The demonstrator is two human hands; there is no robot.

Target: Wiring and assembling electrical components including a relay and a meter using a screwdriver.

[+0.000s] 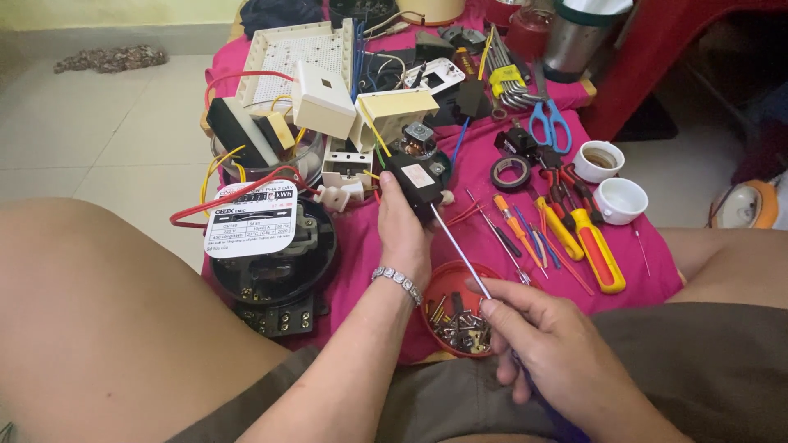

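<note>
On pink cloth between the knees: left hand [402, 234] gripping small black module [417, 185], right hand [546, 344] closed on screwdriver [461, 250].

Left to right: round black electric meter [275, 254] with white label plate sits at the cloth's left edge, red wire [222, 201] looped over it. Left hand holds the black module upright, just above the cloth [492, 164], near mid-table. Screwdriver's thin metal shaft runs up-left from the right hand's fingers, tip touching the module's lower right corner. Red dish of screws [458, 316] lies right under the shaft, between both hands. Further right: loose screwdrivers and red-yellow pliers [593, 246], roll of black tape [510, 172], blue scissors [548, 123], two white ceramic sockets [609, 180].
</note>
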